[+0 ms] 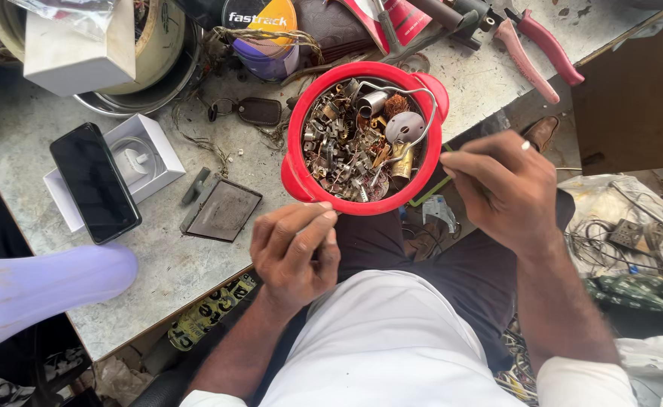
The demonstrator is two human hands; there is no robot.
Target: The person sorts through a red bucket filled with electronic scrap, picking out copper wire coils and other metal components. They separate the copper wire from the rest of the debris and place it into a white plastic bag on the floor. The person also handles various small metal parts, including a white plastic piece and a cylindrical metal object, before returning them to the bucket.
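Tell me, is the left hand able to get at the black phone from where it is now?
Probably yes. The left hand rests at the red bowl's near rim, and the black phone lies uncovered on a white box further left, with only a flat dark square between them.

Two hands: left (295, 252), right (501, 188); one red bowl (295, 177); one phone (95, 182); one pliers (535, 49); two white boxes (162, 162), (75, 56).

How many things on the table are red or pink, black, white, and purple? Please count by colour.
Red or pink: 2, bowl, pliers
Black: 2, phone, key fob
White: 2, open box, closed box
Purple: 1, tin
Total: 7
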